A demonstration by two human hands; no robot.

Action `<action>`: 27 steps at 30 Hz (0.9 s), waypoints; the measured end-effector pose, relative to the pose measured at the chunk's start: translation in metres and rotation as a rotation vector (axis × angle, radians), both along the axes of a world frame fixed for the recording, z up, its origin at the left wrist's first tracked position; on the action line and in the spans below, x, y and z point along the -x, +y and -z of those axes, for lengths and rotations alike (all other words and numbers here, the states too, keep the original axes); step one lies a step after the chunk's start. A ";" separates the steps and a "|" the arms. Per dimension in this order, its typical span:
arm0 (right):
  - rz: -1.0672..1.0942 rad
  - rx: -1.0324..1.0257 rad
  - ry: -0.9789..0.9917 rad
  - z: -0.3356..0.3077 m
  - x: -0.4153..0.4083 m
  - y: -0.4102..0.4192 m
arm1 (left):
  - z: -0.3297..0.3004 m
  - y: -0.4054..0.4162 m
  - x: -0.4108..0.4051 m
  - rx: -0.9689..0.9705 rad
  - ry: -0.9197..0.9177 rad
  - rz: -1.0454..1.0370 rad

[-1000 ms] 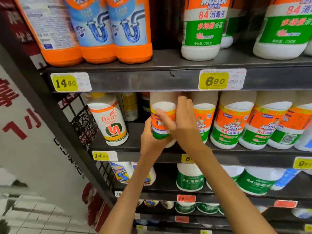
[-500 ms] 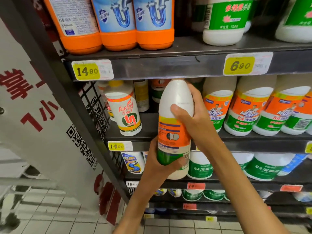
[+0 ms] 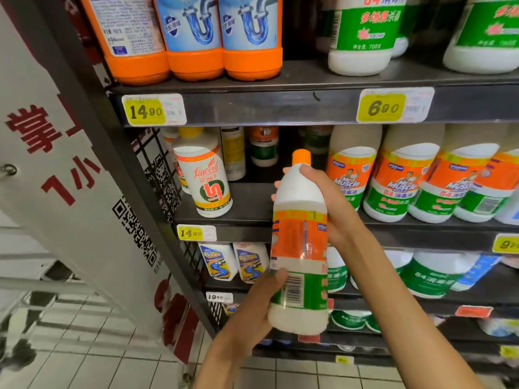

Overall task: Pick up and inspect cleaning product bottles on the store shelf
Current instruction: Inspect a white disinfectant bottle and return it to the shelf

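Before the shelf, both hands grip an upright white bottle point(image 3: 299, 248); orange cap, barcode showing.

Dark metal shelf point(image 3: 280, 108) in tiers. At 12 o'clock, orange-based bottles point(image 3: 196, 37) beside white and green bottles point(image 3: 362, 37). At 3 o'clock, Mr Muscle bottles point(image 3: 404, 178) in a row; at 9 o'clock of them, a Farcent bottle point(image 3: 205, 183). At 6 o'clock, lower tiers with white bottles point(image 3: 429, 273). Yellow price tags point(image 3: 153, 110) on edges.
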State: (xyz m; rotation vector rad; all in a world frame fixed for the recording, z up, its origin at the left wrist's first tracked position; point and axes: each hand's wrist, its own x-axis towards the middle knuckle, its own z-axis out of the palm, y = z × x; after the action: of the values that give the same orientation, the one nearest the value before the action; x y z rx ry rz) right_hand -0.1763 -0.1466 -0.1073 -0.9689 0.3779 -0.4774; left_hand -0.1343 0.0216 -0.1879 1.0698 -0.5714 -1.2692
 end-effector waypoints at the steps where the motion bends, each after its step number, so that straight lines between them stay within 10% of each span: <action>1: 0.067 0.088 0.083 -0.001 0.002 -0.001 | -0.001 -0.002 -0.003 -0.032 -0.071 -0.029; 8: 0.090 0.382 0.267 -0.004 0.012 0.003 | -0.004 -0.011 0.018 -0.159 -0.078 -0.224; 17: -0.069 -0.153 -0.071 0.003 0.024 0.011 | -0.012 -0.010 0.033 0.157 0.321 0.013; 27: 0.207 0.253 0.190 -0.019 0.032 0.014 | -0.021 -0.011 0.028 -0.042 -0.023 -0.094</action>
State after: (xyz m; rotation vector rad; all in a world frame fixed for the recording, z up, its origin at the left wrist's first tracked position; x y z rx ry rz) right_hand -0.2087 -0.1330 -0.0881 -1.2317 0.6036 -0.6335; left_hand -0.1625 0.0107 -0.1673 1.1345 -0.5076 -1.1933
